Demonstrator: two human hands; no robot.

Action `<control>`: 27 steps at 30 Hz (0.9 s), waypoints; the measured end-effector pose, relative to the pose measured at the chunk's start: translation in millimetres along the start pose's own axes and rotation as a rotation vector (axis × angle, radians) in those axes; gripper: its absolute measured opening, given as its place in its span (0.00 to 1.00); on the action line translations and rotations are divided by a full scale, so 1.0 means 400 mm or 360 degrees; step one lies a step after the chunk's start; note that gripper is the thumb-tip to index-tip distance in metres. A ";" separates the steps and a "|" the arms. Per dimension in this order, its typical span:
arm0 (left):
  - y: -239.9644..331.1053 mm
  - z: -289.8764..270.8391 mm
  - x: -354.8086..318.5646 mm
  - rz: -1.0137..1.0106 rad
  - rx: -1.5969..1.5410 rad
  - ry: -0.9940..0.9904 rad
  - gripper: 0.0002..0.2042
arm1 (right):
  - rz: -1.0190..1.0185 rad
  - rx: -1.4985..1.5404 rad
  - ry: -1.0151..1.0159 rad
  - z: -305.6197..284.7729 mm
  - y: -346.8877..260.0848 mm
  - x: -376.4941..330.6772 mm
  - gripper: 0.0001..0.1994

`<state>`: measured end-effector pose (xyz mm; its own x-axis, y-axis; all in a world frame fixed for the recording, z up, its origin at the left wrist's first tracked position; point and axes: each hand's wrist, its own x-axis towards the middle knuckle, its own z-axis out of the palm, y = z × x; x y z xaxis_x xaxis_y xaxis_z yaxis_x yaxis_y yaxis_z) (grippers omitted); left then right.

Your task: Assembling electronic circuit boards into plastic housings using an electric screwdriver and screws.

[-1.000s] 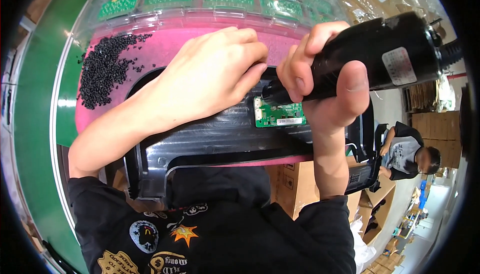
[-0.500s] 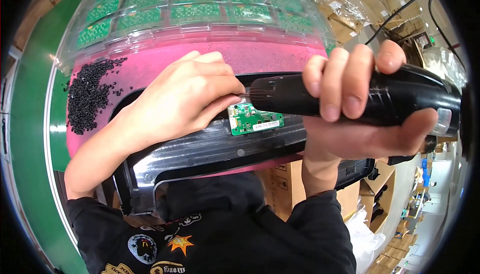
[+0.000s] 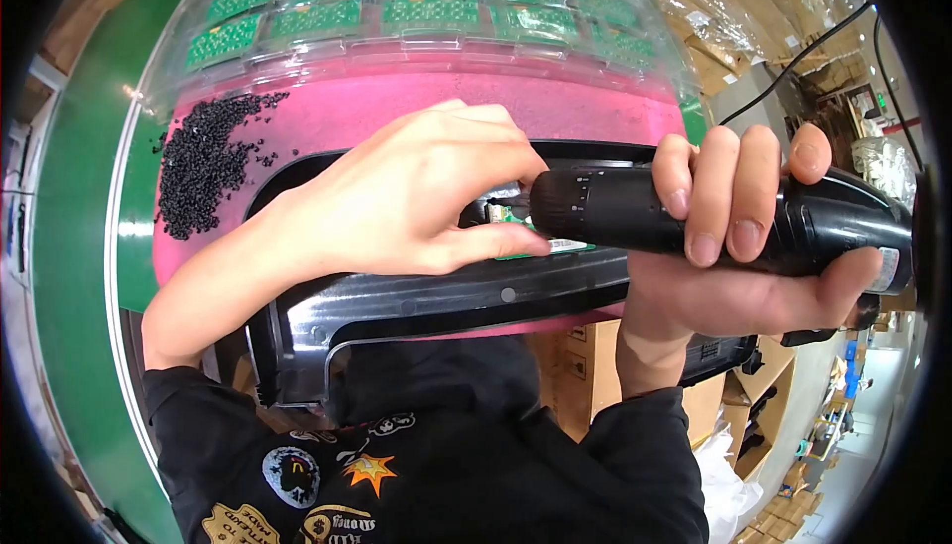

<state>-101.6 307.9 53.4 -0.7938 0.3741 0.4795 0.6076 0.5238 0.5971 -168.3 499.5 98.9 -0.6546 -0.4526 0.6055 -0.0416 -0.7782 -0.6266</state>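
Observation:
My right hand [image 3: 729,246] is wrapped round a black electric screwdriver [image 3: 615,209], held almost level with its nose pointing left. Beneath that nose lies a small green circuit board [image 3: 511,215], set in a long black plastic housing [image 3: 446,298]. My left hand [image 3: 416,182] reaches over the housing from the left. Its thumb and forefinger are apart on either side of the screwdriver's nose, with the thumb over the board's front edge. No object shows between them. Most of the board and the driver's tip are hidden by the hand and the tool.
A heap of small black screws [image 3: 203,167] lies at the left on the pink mat [image 3: 337,98]. Behind it, clear plastic trays [image 3: 426,43] hold several green circuit boards. Cardboard boxes [image 3: 585,370] stand below the right front edge. A black cable [image 3: 793,63] hangs at the upper right.
My left thumb and forefinger were pinched together at the board's upper left edge; now they are spread. The driver's nose sits lower over the board. The whole view has shifted slightly.

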 end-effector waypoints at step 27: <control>-0.025 0.002 -0.006 -0.0304 0.0100 0.0290 0.10 | 0.0396 -0.0602 -0.0051 0.031 0.053 -0.064 0.29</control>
<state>-105.9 302.4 45.6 -0.8723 0.1233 0.4732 0.4400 0.6204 0.6492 -143.1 489.2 76.1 -0.6562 -0.6235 0.4249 -0.1628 -0.4329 -0.8866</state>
